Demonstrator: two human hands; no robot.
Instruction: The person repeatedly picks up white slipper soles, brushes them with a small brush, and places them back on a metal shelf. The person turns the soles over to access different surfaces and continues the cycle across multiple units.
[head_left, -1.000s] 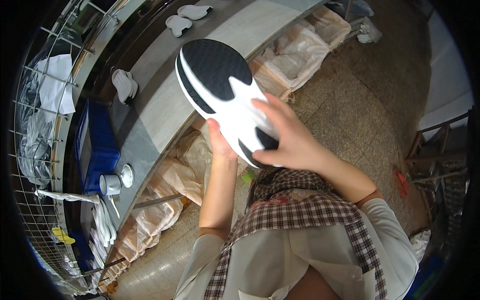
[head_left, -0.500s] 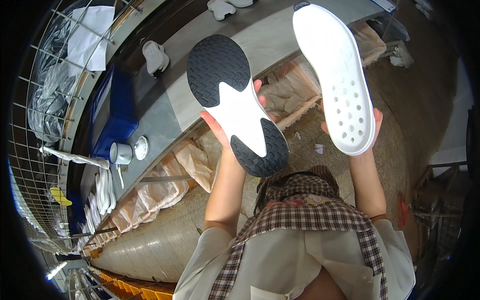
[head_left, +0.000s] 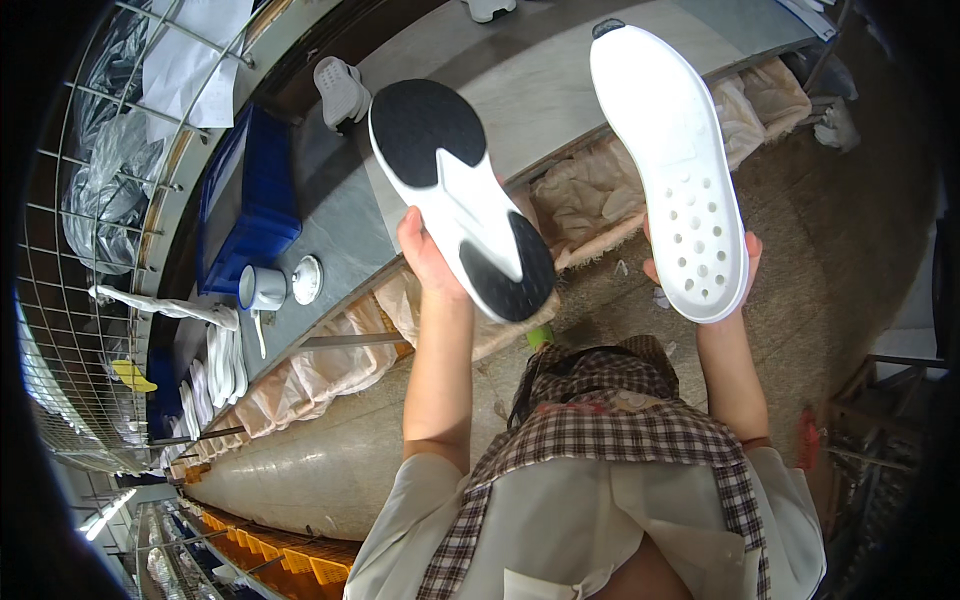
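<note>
A white shoe sole with black tread pads (head_left: 462,215) is gripped by my left hand (head_left: 432,262), its underside facing me and its broad end pointing up and away. The thumb shows along its left edge; most of the fingers are hidden behind it. My right hand (head_left: 750,262) holds a second white sole (head_left: 668,150) by its lower end, with fingers wrapped round both edges. This one shows its inner face, with several round hollows in the lower half and a dark tip at the far end. The two soles are held apart, above the floor and bench edge.
A grey bench (head_left: 345,215) runs along the left and far side. On it stand a blue bin (head_left: 250,200), an enamel mug (head_left: 262,288), a lid (head_left: 307,279) and more white soles (head_left: 340,92). Lined baskets (head_left: 590,195) hang below its edge. Wire mesh (head_left: 100,200) rises at left.
The left sole has tilted, so its tread is seen at a slant, and shifted slightly left. The right sole has moved slightly down. The bench has shifted right in view.
</note>
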